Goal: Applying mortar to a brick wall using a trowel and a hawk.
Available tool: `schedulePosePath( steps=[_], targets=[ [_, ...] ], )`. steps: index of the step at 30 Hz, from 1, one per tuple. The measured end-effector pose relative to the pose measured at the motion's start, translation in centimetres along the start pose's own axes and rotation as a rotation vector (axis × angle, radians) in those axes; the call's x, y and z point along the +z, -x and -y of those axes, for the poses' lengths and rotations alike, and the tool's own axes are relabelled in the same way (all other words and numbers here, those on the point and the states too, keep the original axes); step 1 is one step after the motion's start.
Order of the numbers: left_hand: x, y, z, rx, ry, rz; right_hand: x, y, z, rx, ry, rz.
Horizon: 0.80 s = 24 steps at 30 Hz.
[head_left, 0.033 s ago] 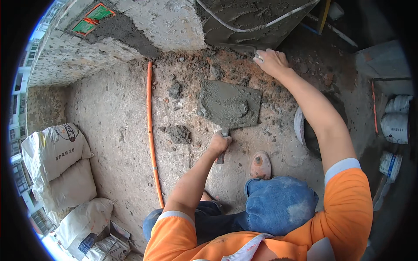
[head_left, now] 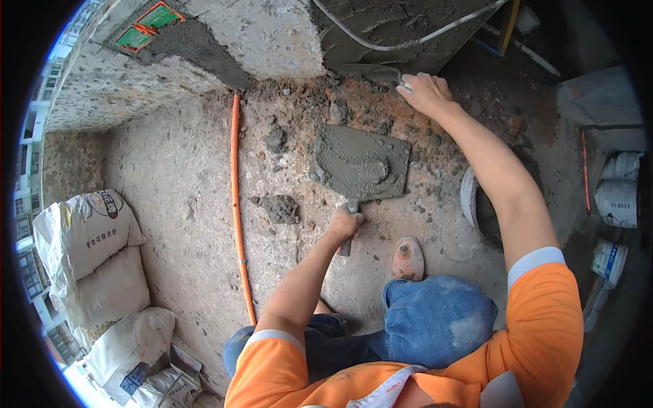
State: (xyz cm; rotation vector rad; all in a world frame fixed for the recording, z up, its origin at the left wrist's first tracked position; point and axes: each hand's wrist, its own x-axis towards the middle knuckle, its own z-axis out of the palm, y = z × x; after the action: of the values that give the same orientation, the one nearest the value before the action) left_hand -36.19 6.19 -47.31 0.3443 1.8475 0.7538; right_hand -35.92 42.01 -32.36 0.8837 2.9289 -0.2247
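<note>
My left hand (head_left: 345, 224) is wrapped round the handle of a plasterer's hawk (head_left: 400, 170), a flat square board held low above the floor. Wet grey mortar (head_left: 360, 168) coats the board, with a thicker ridge near its middle. Reaching forward, my right hand (head_left: 426, 95) grips a trowel (head_left: 373, 69) by its handle. The thin trowel blade lies at the foot of the wall (head_left: 381, 27), which is covered in wet grey mortar; whether the blade touches it I cannot tell.
An orange conduit (head_left: 235, 177) runs along the floor on the left. A pale hose (head_left: 401, 48) loops across the wall. Mortar clumps (head_left: 279, 209) lie beside the hawk. White sacks (head_left: 112, 285) are piled at left; a round bucket (head_left: 469, 197) stands under my right forearm.
The trowel blade has tilted slightly at the wall's foot and shows a little more. The whole view has shifted a touch; both grips are the same.
</note>
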Motion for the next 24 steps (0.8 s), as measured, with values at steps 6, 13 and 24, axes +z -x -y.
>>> schedulePosePath(
  steps=[6, 13, 24],
  targets=[
    [-1.1, 1.7, -2.1, -0.033, 0.024, 0.028, -3.9, 1.1, -0.1, -0.058, -0.076, -0.158],
    [-0.2, 0.8, -1.8, 0.068, -0.059, -0.031, 4.0, 0.1, 4.6, -0.080, -0.053, -0.108],
    [-1.4, 2.3, -2.7, 0.051, -0.004, -0.028, -4.4, -0.9, 5.0, 0.009, -0.315, -0.207]
  ],
)
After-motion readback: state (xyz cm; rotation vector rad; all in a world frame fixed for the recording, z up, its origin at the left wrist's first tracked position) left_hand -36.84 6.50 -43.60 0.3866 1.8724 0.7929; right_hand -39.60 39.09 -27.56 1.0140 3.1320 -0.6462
